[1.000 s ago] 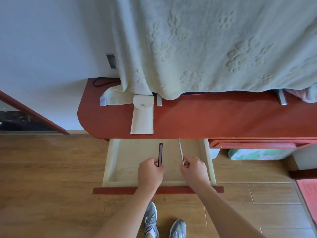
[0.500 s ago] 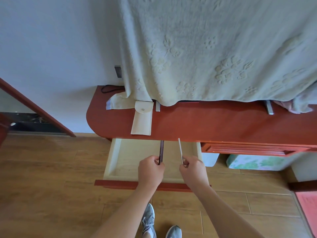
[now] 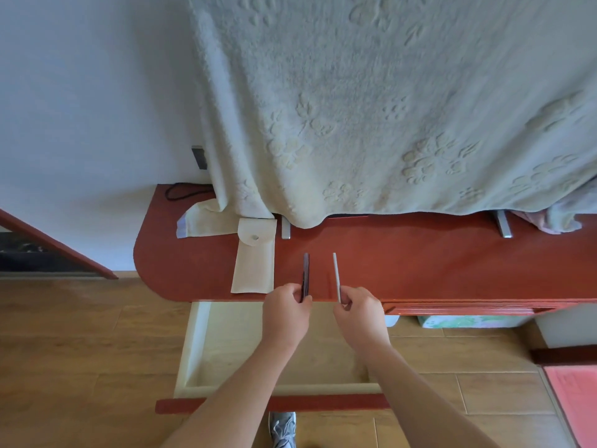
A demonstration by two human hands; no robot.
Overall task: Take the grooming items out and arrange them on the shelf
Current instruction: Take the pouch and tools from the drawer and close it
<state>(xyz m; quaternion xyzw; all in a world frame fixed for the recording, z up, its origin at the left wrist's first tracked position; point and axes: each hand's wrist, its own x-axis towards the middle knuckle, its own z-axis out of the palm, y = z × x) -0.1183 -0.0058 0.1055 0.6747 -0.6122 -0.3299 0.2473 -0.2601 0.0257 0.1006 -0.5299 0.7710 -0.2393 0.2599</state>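
As I stand, left hand [image 3: 286,313]: pinches a thin dark stick [image 3: 305,273].
At 3 o'clock, right hand [image 3: 361,313]: pinches a thin white stick [image 3: 336,274].

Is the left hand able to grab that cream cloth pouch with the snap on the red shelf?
Probably not yet. The cream cloth pouch lies close, just left of the left hand with nothing between them, but that hand pinches a thin dark stick.

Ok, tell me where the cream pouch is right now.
In the head view, the cream pouch lies flat on the red shelf, just left of the dark item in the left hand, below the hanging towel.
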